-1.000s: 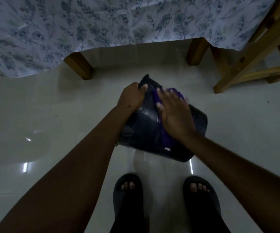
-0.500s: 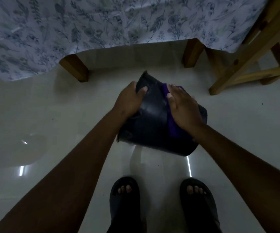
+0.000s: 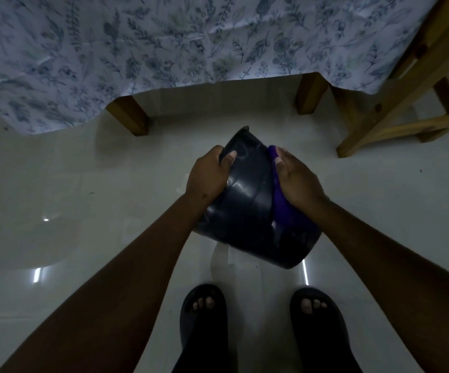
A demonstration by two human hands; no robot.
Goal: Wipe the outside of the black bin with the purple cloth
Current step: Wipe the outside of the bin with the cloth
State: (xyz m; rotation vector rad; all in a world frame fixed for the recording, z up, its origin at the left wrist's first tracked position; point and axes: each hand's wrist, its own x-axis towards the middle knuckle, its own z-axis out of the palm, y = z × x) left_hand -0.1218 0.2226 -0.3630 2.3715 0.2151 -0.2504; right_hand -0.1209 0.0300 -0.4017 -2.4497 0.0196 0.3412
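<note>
The black bin [image 3: 247, 208] is held tilted above the floor, its rim pointing away from me and its base toward my feet. My left hand [image 3: 208, 176] grips the rim on the left side, thumb curled over the edge. The purple cloth [image 3: 278, 203] lies against the bin's right wall. My right hand [image 3: 297, 181] presses the cloth onto that wall, fingers wrapped around the bin's curve. Much of the cloth is hidden beneath that hand.
A table with a floral cloth [image 3: 164, 49] stands ahead, two wooden legs [image 3: 129, 117] showing. A wooden chair frame [image 3: 406, 98] is at the right. My feet in black sandals [image 3: 204, 319] stand on the glossy pale floor [image 3: 83, 184] just below the bin.
My right hand has slid the cloth from the bin's upper face round to its right side. The bin has turned slightly in my left hand's grip.
</note>
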